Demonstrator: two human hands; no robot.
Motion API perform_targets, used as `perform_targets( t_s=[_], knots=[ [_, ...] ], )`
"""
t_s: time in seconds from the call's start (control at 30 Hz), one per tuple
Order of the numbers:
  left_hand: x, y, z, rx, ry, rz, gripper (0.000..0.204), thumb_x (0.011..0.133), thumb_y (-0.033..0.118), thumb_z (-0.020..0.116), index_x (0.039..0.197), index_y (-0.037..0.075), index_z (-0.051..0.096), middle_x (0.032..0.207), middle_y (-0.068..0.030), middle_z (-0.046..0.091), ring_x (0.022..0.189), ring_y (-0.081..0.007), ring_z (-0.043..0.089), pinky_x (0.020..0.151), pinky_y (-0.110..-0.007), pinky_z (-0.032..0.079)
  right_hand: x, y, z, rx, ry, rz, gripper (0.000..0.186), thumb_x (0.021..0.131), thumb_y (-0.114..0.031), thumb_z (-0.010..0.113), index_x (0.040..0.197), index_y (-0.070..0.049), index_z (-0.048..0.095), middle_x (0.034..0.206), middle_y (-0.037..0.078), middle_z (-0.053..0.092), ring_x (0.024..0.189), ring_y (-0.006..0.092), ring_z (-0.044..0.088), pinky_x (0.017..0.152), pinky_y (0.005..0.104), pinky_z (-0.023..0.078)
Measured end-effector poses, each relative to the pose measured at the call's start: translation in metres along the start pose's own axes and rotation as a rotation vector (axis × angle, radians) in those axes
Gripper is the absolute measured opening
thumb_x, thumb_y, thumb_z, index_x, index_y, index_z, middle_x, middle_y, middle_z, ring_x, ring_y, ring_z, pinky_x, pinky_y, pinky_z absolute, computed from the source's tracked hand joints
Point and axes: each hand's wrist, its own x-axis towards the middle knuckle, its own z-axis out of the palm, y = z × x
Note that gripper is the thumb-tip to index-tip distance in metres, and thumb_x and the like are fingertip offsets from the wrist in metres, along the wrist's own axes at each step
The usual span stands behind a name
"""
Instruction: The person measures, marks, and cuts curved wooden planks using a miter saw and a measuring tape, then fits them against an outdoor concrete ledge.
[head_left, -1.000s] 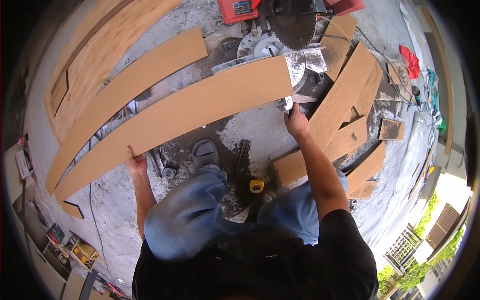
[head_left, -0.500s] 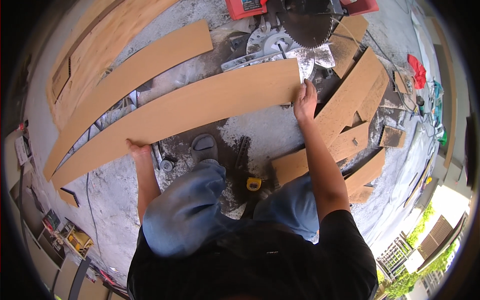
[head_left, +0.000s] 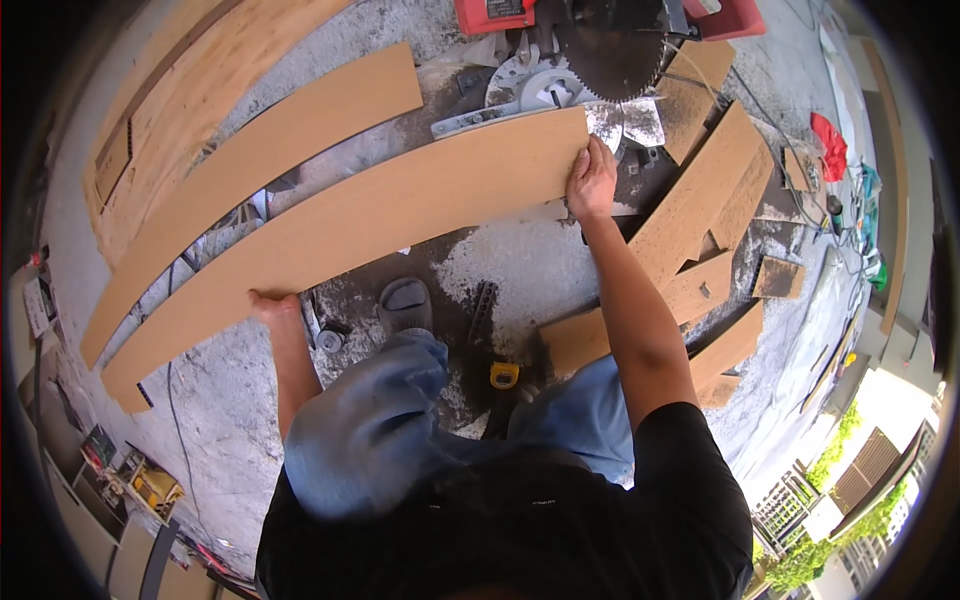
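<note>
A long tan wooden board [head_left: 360,225] stretches across in front of me, held in both hands. My left hand [head_left: 274,306] grips its near edge left of the middle, fingers hidden beneath. At the right end, my right hand [head_left: 592,180] is closed round the board's corner, with its fingers along the end edge. The board's right end lies by the metal base and fence of a mitre saw [head_left: 555,92], whose toothed round blade [head_left: 612,50] hangs just beyond. A second long board [head_left: 270,135] lies behind the held one, roughly alongside it.
Several board offcuts [head_left: 700,190] are heaped on the right. A yellow tape measure [head_left: 504,375] lies on the sawdust-covered floor between my legs, near a dark perforated strip [head_left: 482,312]. Larger wooden sheets [head_left: 190,90] are at the far left. A cable [head_left: 178,420] runs down the left side.
The held board has shifted slightly away from me and to the left, and both hands have gone with it. Its right end now sits closer to the saw's fence.
</note>
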Motion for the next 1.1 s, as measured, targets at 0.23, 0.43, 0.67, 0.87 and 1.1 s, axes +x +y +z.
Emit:
perform_targets(
  t_s=[0.23,0.43,0.67,0.87,1.1],
  knots=[
    [0.014,0.031,-0.058,0.245,-0.106,-0.290,0.057,0.104,0.057,0.047,0.138,0.013,0.056,0.133,-0.0079,0.064,0.121,-0.0253,0.060,0.100,-0.048,0.049,-0.002,-0.008,0.010,-0.001,-0.058,0.049,0.038,0.103,-0.018,0.046,0.133,0.003,0.058,0.138,0.022,0.058,0.132,0.0405,0.049,0.115,0.0480,0.037],
    [-0.095,0.047,0.040,1.807,-1.001,0.118,0.038,0.097,0.035,0.071,0.112,0.001,0.064,0.105,-0.0102,0.073,0.094,-0.0290,0.070,0.084,-0.041,0.055,-0.002,-0.002,-0.001,-0.047,-0.088,0.045,0.039,0.104,-0.019,0.044,0.134,0.002,0.056,0.140,0.021,0.055,0.134,0.0391,0.047,0.115,0.0471,0.036],
    [-0.212,-0.052,0.203,1.906,-1.786,1.308,0.080,0.082,0.035,0.081,0.146,-0.001,0.048,0.155,-0.0214,0.042,0.148,-0.0381,0.033,0.123,-0.050,0.024,-0.002,0.009,0.002,-0.051,-0.080,0.067,0.038,0.104,-0.019,0.044,0.133,0.001,0.056,0.140,0.019,0.056,0.133,0.0381,0.048,0.114,0.0467,0.037],
    [-0.225,-0.174,0.230,1.902,-1.433,1.339,0.106,0.080,0.040,0.082,0.162,0.005,0.024,0.170,-0.0199,0.014,0.158,-0.0350,0.014,0.128,-0.051,0.012,-0.004,0.000,0.005,0.038,-0.080,0.072,0.036,0.104,-0.021,0.045,0.131,0.000,0.057,0.141,0.018,0.055,0.135,0.0376,0.046,0.116,0.0473,0.034],
    [-0.240,-0.196,0.238,2.027,-1.305,1.193,0.101,0.085,0.027,0.076,0.166,0.016,0.016,0.173,-0.0126,0.006,0.160,-0.0309,0.006,0.128,-0.052,0.007,0.002,0.031,-0.007,0.079,-0.126,0.028,0.037,0.102,-0.024,0.051,0.130,0.000,0.057,0.143,0.020,0.054,0.135,0.0396,0.046,0.115,0.0488,0.035]
  ],
)
